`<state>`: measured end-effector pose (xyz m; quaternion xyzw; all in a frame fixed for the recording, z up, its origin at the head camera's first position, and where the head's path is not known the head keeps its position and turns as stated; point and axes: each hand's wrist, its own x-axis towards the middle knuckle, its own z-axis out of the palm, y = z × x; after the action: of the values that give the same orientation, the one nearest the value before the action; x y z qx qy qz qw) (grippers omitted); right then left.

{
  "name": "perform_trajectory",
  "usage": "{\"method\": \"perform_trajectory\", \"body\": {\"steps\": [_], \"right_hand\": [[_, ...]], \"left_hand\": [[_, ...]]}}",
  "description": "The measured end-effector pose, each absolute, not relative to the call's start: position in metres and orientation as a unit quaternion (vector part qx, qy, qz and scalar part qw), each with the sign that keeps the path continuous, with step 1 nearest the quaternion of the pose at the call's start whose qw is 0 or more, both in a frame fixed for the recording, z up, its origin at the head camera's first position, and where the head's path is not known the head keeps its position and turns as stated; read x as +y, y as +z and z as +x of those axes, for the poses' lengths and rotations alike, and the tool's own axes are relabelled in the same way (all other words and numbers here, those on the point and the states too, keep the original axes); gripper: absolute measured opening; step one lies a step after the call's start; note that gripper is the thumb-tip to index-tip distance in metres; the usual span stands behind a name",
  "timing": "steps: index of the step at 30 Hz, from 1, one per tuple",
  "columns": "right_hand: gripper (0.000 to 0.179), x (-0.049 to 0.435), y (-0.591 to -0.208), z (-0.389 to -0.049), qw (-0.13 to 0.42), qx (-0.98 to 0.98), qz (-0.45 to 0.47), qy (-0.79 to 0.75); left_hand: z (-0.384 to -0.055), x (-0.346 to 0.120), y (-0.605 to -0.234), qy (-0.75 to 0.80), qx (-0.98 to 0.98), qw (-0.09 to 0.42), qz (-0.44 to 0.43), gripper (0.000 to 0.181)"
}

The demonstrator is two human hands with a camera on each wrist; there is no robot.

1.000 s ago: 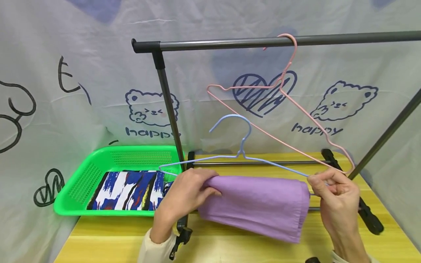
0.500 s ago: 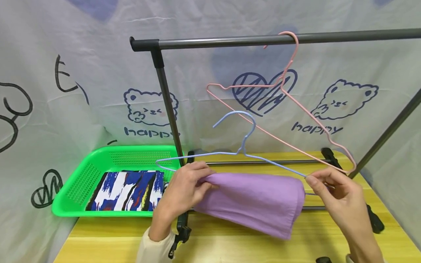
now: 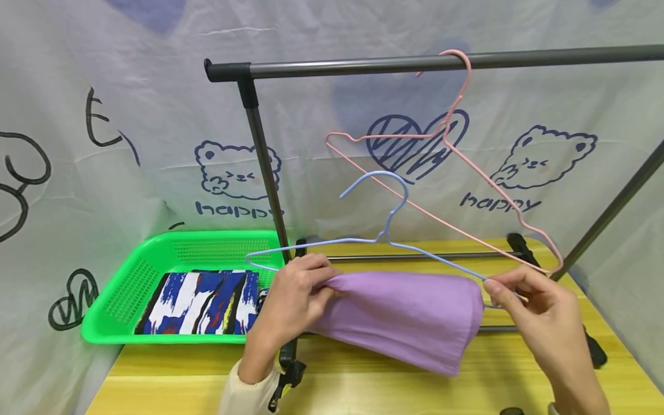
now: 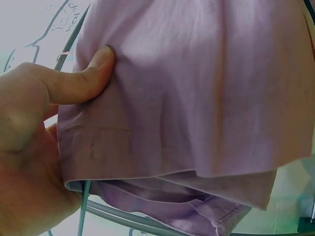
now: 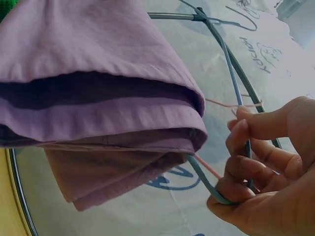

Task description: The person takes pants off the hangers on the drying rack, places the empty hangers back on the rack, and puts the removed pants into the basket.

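Observation:
A folded piece of purple cloth (image 3: 399, 317) drapes over the lower bar of a light blue wire hanger (image 3: 436, 257). My left hand (image 3: 298, 294) pinches the cloth's upper left edge, thumb in front, as the left wrist view shows; the fingers behind are mostly hidden by the fabric. With thumb and fingers my right hand (image 3: 539, 311) grips the hanger's right end. In the right wrist view the hanger wire (image 5: 202, 179) passes from the cloth fold into my curled right fingers (image 5: 241, 167). The hanger's hook points up, and its left end sticks out past my left hand.
A pink hanger (image 3: 482, 173) hangs from the dark rail (image 3: 353, 68) of a clothes rack, just behind the blue one. At the left, a green basket (image 3: 111, 305) holds a folded blue, white and black patterned cloth (image 3: 202, 302). All stand on a yellow wooden table (image 3: 171, 374).
The blue hanger's hook has risen slightly and shifted right. The cloth has slid a little left and up with my left hand. Both hands keep their holds.

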<state>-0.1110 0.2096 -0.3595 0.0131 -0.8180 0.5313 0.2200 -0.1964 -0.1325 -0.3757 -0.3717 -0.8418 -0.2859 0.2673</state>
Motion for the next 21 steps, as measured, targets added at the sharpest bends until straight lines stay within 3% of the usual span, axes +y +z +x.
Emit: {"method": "perform_trajectory", "body": {"steps": [5,21], "right_hand": [[0.005,0.2,-0.36,-0.112,0.267,-0.812,0.027,0.518],[0.002,0.189,-0.361,-0.111,0.272,-0.805,-0.015,0.527]], "left_hand": [[-0.198,-0.135,-0.377,-0.294,-0.832,0.282,-0.376,0.02],[-0.205,-0.135,-0.38,-0.292,-0.815,0.322,-0.384,0.027]]}}
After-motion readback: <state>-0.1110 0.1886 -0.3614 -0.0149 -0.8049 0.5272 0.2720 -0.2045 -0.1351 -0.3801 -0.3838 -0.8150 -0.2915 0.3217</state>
